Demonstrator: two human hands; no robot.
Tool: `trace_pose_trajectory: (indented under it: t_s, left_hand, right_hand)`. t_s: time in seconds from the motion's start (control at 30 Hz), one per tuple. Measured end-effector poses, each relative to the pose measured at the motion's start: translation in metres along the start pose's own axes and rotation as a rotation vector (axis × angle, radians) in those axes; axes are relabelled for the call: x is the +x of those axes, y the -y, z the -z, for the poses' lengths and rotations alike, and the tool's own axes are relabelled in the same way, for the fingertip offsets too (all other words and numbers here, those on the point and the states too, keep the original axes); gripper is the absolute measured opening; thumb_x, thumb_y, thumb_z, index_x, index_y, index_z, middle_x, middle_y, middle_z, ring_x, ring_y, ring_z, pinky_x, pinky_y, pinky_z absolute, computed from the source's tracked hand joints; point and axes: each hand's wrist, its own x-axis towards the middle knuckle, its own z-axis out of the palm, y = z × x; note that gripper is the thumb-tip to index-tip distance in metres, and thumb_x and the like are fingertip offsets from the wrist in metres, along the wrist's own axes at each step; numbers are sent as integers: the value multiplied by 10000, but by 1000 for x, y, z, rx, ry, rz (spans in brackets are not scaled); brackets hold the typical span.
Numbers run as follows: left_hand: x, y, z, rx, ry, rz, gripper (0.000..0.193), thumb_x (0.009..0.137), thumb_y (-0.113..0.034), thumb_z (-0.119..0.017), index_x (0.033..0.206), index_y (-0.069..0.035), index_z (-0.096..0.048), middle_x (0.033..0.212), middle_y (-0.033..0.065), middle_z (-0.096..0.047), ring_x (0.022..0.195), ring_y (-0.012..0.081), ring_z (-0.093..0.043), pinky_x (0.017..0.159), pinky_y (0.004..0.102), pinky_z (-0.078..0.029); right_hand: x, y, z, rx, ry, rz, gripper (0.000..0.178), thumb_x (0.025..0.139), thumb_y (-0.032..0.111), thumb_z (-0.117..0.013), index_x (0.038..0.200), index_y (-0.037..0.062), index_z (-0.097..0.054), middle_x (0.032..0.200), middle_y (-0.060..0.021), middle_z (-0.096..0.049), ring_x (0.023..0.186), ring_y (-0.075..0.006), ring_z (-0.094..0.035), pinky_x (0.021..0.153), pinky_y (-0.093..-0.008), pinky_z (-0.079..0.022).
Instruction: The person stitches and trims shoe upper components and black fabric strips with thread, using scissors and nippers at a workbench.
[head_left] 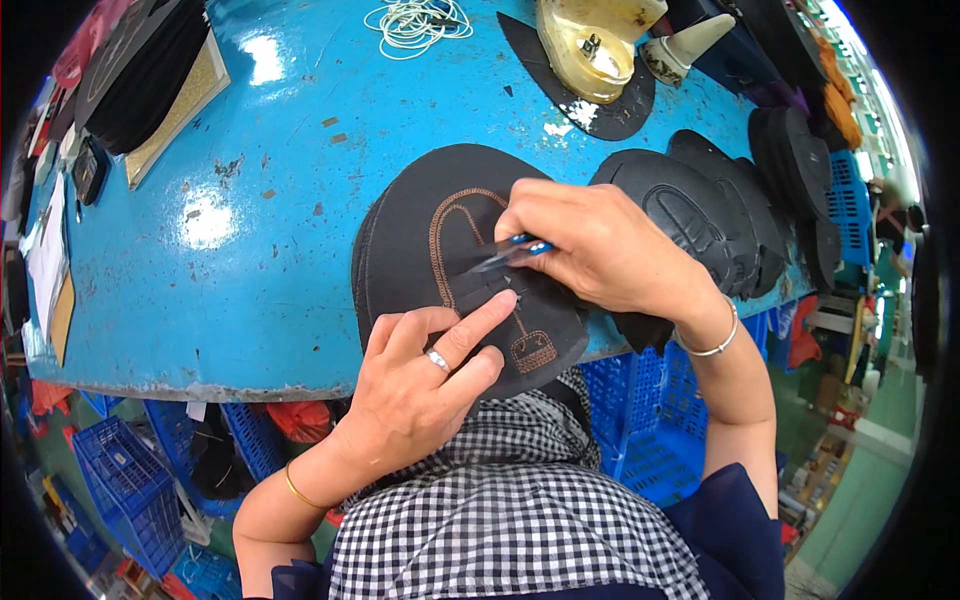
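Note:
A stack of black rounded panels with brown stitched outlines lies at the table's front edge. My left hand rests on the top panel, index finger stretched out and the other fingers loosely bent and apart; a ring is on it. In my right hand, closed fingers hold a pair of small thread snips with blue handles. Their pale blades point left over the panel and are smeared by motion. The left index fingertip is just below the snips, beside a small pale speck on the panel.
More black panels with raised shapes are stacked to the right. At the back stand a cream-coloured container and a pale cone. White cord lies coiled at the back. Dark stacked pieces sit far left. Blue crates stand below.

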Motion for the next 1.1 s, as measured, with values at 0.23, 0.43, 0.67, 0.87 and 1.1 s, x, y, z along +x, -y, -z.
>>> trace_pose_trajectory:
  t_s: [0.23,0.43,0.67,0.87,1.1]
  left_hand:
    - [1,0,0,6,-9,-10,169,754,-110,-713,882,-136,-607,1431,0,-606,983,195,-582,831,334,-428]
    - [1,-1,1,20,18,-9,139,775,-133,-696,875,-135,-600,1418,6,-613,990,198,-586,830,339,-433]
    - [3,-1,4,-10,28,0,125,790,-148,-678,883,-128,-596,1383,18,-632,998,211,-593,828,350,-437]
    - [5,-2,6,-17,36,4,116,803,-143,-663,897,-125,-598,1334,26,-650,1012,224,-592,826,364,-438]
    - [7,-2,6,-56,25,30,129,782,-81,-729,875,-92,-640,1365,-12,-645,985,233,-575,823,367,-433]
  right_hand:
    - [3,7,-6,-141,-50,40,225,766,57,-745,965,67,-640,898,-55,-620,736,-281,-666,597,-379,-540]
    - [1,3,0,-73,16,10,213,796,50,-732,981,45,-627,899,-71,-605,738,-307,-651,606,-404,-525]
    - [-2,14,11,47,26,58,198,743,-41,-693,908,19,-602,854,-86,-579,685,-291,-616,544,-372,-466]
    - [-5,21,9,-111,20,55,236,698,-67,-691,896,29,-605,850,-72,-574,681,-260,-642,528,-353,-486]
    - [-24,7,5,81,90,-37,225,809,-4,-695,1007,42,-598,885,-79,-578,768,-278,-660,633,-374,-534]
